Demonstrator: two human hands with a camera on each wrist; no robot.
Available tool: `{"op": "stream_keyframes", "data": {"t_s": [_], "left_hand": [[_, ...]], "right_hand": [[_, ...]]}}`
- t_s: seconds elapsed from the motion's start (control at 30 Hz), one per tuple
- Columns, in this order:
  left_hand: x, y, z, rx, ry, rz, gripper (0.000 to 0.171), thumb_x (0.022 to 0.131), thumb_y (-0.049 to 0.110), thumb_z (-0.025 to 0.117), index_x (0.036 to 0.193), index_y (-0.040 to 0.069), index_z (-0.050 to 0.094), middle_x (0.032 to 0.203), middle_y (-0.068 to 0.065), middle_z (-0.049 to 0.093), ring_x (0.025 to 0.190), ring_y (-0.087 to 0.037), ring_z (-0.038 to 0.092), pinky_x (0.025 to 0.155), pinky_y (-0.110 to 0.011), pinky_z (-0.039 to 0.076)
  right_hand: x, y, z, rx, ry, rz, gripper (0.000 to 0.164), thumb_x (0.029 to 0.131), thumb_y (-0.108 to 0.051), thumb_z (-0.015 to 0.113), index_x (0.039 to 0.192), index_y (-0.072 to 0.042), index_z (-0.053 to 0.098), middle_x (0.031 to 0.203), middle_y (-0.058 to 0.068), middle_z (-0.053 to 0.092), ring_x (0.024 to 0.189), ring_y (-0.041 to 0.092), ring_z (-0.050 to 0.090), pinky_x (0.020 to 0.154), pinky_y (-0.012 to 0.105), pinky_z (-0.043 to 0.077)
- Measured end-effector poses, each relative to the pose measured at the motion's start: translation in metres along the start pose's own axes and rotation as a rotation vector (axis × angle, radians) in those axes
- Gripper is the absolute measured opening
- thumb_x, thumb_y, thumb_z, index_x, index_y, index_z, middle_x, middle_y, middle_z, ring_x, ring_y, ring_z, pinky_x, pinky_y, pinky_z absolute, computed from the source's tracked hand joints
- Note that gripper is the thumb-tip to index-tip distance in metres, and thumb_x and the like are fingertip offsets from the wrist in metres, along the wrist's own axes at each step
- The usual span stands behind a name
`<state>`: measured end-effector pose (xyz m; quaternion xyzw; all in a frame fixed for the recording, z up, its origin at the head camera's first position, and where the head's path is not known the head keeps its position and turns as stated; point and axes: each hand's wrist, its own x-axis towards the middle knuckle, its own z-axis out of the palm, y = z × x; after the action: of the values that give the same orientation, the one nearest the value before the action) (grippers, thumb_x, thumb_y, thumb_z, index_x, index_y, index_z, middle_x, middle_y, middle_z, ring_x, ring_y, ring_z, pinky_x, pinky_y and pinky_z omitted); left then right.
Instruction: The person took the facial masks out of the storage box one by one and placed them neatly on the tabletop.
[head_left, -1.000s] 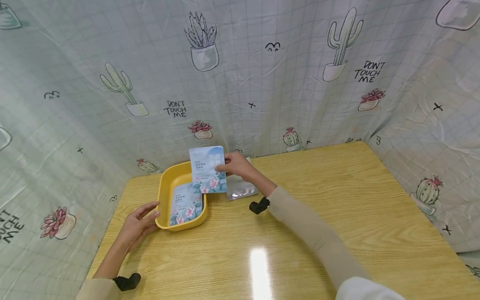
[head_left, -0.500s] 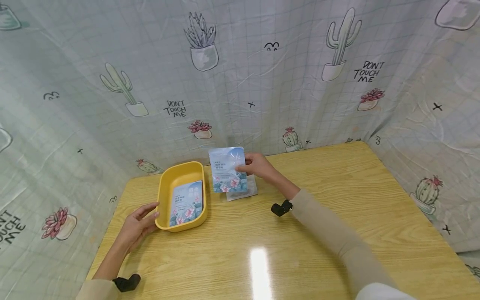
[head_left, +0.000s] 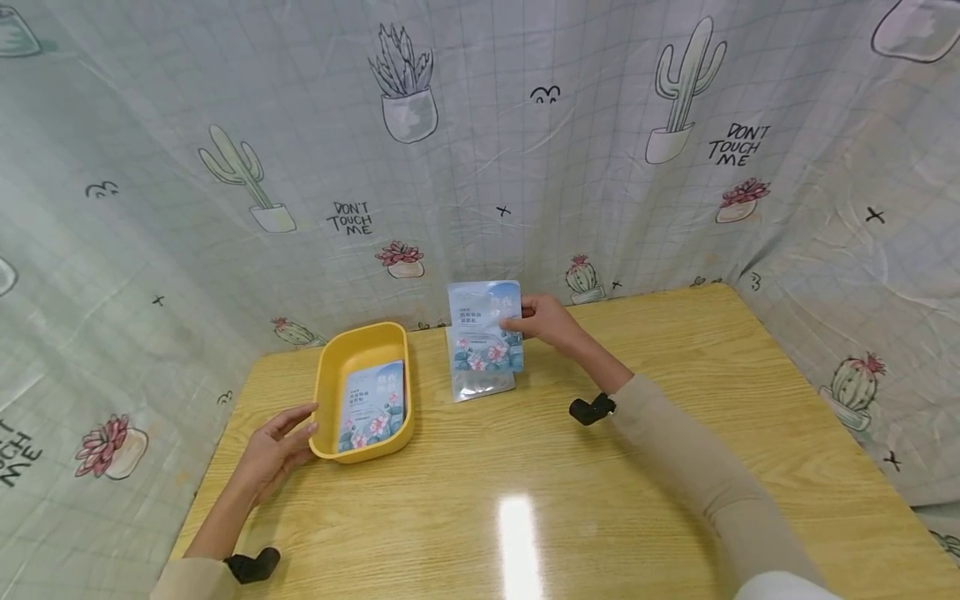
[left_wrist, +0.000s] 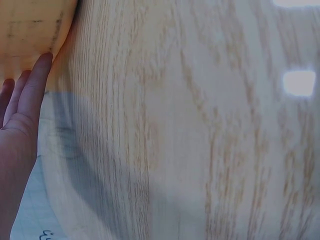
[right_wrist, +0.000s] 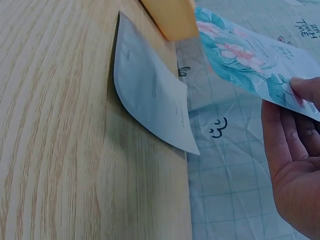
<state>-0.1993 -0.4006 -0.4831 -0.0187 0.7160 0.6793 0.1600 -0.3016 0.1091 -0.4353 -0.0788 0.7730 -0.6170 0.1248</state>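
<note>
My right hand pinches a blue face mask sachet with pink lotus flowers by its right edge, thumb on the printed front. In the right wrist view this sachet is up off the table. Below it lies a silver sachet on the tabletop, mostly covered by the held one in the head view. My left hand touches the near left side of a yellow plastic bin, its fingers extended against the outer wall in the left wrist view. Inside the bin lies another lotus-print sachet, face up.
The wooden table ends at the back against a hanging cloth printed with cacti, which also closes off both sides. Black wrist straps with camera mounts sit on both arms.
My right hand has carried the lotus sachet from over the bin's right rim rightward, over the silver sachet. My left hand and the bin have stayed in place.
</note>
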Motion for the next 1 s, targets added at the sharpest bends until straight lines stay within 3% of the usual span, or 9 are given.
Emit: {"op": "stream_keyframes", "data": {"t_s": [0.3,0.73,1.0], "left_hand": [[0.0,-0.001,0.0,-0.01,-0.001,0.006,0.051,0.104,0.013,0.061,0.151,0.005,0.045,0.134,0.009,0.055,0.106,-0.015,0.07,0.085,-0.033,0.062],[0.0,-0.003,-0.001,-0.014,-0.016,0.011,0.047,0.104,0.014,0.06,0.15,0.008,0.048,0.134,0.012,0.055,0.106,-0.013,0.07,0.085,-0.032,0.062],[0.0,-0.003,-0.001,-0.023,-0.038,0.039,0.047,0.105,0.011,0.058,0.15,0.006,0.047,0.136,0.01,0.054,0.107,-0.015,0.07,0.086,-0.033,0.061]], "right_hand": [[-0.005,0.001,-0.011,-0.035,0.04,0.027,0.036,0.095,-0.021,0.075,0.126,-0.002,0.069,0.115,0.013,0.071,0.098,0.021,0.068,0.09,0.042,0.061],[-0.011,0.004,-0.029,-0.012,0.065,-0.007,0.035,0.094,-0.019,0.076,0.124,-0.001,0.07,0.109,0.014,0.074,0.09,0.018,0.072,0.08,0.034,0.063],[-0.013,0.005,-0.035,-0.026,0.076,0.004,0.039,0.094,-0.019,0.077,0.127,0.0,0.069,0.112,0.015,0.074,0.091,0.016,0.072,0.087,0.044,0.061]]}}
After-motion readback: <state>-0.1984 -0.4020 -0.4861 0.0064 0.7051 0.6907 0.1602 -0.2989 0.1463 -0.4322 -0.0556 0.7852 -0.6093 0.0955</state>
